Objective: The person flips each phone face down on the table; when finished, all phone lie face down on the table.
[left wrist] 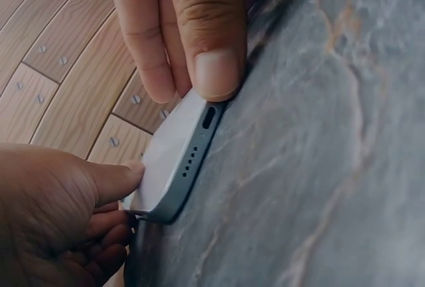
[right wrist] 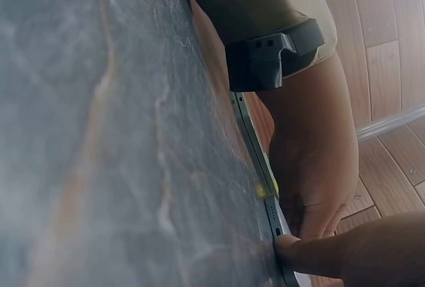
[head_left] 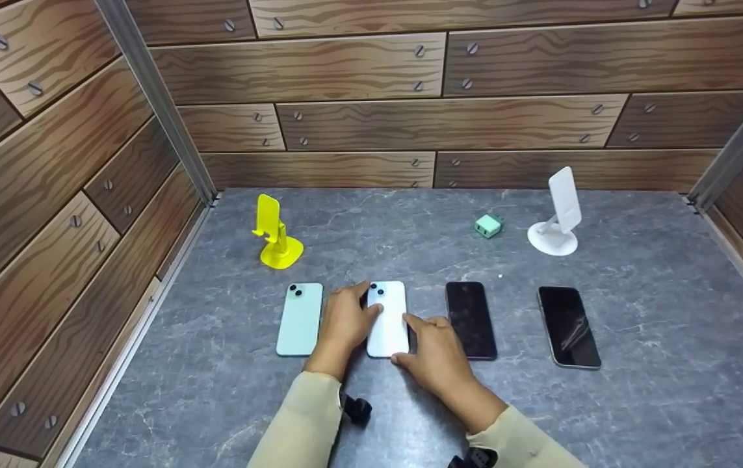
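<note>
A white smartphone (head_left: 388,335) lies back up on the grey table, its two camera lenses at the upper left. My left hand (head_left: 345,320) holds its left side, thumb on the back and index finger by the top corner. At the lower right, my right hand (head_left: 437,356) grips the phone, thumb at the bottom edge and a finger along the right side. In the left wrist view the right thumb (left wrist: 216,68) presses beside the charging port, and the left thumb (left wrist: 116,182) lies over the other edge. Fingertips on the phone's far side are hidden.
Left of the hands lies a mint-green phone (head_left: 299,320), back up. Two dark-screened phones, one nearer (head_left: 470,318) and one farther right (head_left: 568,326), lie face up. Behind stand a yellow phone stand (head_left: 275,234), a green charger plug (head_left: 488,225) and a white phone stand (head_left: 560,214).
</note>
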`<action>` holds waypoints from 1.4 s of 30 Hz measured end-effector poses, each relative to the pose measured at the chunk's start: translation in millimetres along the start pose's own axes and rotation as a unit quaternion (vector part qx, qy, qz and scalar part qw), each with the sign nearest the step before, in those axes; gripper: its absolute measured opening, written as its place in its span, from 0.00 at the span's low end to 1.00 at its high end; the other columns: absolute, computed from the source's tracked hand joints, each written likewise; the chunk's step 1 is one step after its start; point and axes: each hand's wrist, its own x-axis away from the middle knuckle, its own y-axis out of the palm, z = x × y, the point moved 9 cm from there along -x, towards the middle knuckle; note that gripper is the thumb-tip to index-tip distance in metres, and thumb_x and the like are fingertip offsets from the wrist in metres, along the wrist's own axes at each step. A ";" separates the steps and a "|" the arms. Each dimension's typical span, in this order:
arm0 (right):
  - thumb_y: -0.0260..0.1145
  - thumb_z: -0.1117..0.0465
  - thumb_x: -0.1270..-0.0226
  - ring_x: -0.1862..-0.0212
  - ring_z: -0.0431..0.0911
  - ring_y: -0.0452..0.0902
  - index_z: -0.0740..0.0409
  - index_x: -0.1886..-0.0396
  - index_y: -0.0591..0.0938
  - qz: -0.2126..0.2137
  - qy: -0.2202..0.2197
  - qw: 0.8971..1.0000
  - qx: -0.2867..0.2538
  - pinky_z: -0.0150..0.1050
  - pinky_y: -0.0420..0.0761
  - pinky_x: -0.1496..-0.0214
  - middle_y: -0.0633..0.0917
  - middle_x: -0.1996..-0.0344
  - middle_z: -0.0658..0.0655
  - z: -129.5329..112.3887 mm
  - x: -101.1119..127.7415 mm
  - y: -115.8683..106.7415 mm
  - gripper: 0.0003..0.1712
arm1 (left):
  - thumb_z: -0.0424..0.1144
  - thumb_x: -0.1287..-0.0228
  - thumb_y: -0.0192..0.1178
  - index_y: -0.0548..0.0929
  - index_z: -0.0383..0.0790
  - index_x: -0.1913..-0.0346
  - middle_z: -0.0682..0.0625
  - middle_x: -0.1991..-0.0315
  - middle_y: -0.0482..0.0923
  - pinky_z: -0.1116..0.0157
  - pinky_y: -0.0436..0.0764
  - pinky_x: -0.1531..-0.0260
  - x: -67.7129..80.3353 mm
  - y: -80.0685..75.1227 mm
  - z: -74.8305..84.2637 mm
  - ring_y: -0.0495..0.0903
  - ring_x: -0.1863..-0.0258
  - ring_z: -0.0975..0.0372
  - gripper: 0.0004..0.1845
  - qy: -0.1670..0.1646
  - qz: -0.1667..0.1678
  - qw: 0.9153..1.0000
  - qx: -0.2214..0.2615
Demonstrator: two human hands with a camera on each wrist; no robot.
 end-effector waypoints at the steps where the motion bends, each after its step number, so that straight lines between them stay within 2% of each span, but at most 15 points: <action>1: 0.90 0.54 0.47 0.43 0.60 0.84 0.64 0.32 0.85 0.001 0.000 1.000 0.000 0.56 0.86 0.41 0.93 0.50 0.64 0.2 0.2 0.0 0.44 | 0.42 0.28 0.74 0.83 0.39 0.27 0.39 0.30 0.83 0.47 0.78 0.27 0.2 0.2 0.4 0.80 0.27 0.46 0.30 0.000 0.001 1.000 0.001; 9: 0.90 0.55 0.48 0.44 0.60 0.84 0.65 0.32 0.85 0.008 -0.003 1.000 -0.005 0.58 0.86 0.41 0.93 0.50 0.64 -0.9 0.7 -2.0 0.43 | 0.41 0.28 0.74 0.83 0.38 0.28 0.39 0.31 0.84 0.48 0.79 0.27 1.4 -1.4 1.4 0.81 0.29 0.45 0.29 0.011 0.007 1.000 0.002; 14: 0.89 0.56 0.48 0.42 0.61 0.85 0.67 0.32 0.84 -0.001 -0.009 1.000 -0.016 0.60 0.85 0.37 0.92 0.47 0.66 3.2 0.9 -9.8 0.44 | 0.42 0.28 0.75 0.83 0.38 0.27 0.39 0.31 0.84 0.48 0.78 0.27 1.4 -0.3 1.0 0.81 0.28 0.45 0.29 0.012 0.008 1.000 0.002; 18: 0.85 0.56 0.40 0.37 0.64 0.83 0.66 0.30 0.82 -0.003 0.006 0.999 -0.033 0.61 0.82 0.31 0.90 0.42 0.68 18.8 3.3 -29.9 0.41 | 0.42 0.29 0.75 0.83 0.37 0.27 0.39 0.31 0.84 0.47 0.78 0.27 1.6 0.8 1.7 0.80 0.28 0.45 0.30 0.008 0.010 1.000 0.003; 23: 0.77 0.55 0.30 0.30 0.73 0.77 0.71 0.25 0.76 -0.003 0.041 0.999 -0.019 0.66 0.74 0.24 0.83 0.33 0.75 54.1 12.3 -58.7 0.41 | 0.42 0.29 0.75 0.83 0.38 0.27 0.39 0.31 0.84 0.48 0.78 0.26 1.5 1.5 1.3 0.80 0.27 0.46 0.30 0.003 0.008 1.000 0.005; 27: 0.75 0.54 0.28 0.31 0.77 0.76 0.74 0.24 0.74 -0.013 0.056 0.998 -0.002 0.69 0.73 0.25 0.81 0.33 0.79 78.9 20.6 -71.8 0.42 | 0.42 0.28 0.74 0.83 0.38 0.27 0.40 0.31 0.84 0.48 0.78 0.26 0.7 1.0 -0.9 0.80 0.27 0.46 0.30 0.004 0.007 1.000 0.001; 33: 0.74 0.51 0.28 0.33 0.76 0.78 0.74 0.24 0.74 -0.021 0.064 0.998 0.002 0.69 0.76 0.28 0.82 0.33 0.77 93.4 28.7 -78.0 0.43 | 0.42 0.27 0.74 0.82 0.37 0.27 0.39 0.30 0.83 0.48 0.77 0.25 1.1 -0.8 -2.3 0.79 0.27 0.46 0.30 0.007 0.004 1.000 0.003; 42: 0.74 0.48 0.26 0.32 0.75 0.79 0.75 0.24 0.73 -0.037 0.082 0.996 -0.013 0.70 0.77 0.29 0.82 0.34 0.78 99.0 32.9 -74.6 0.44 | 0.42 0.27 0.74 0.82 0.37 0.27 0.39 0.30 0.84 0.48 0.78 0.26 2.0 0.0 0.0 0.80 0.27 0.46 0.30 0.013 0.004 1.000 -0.004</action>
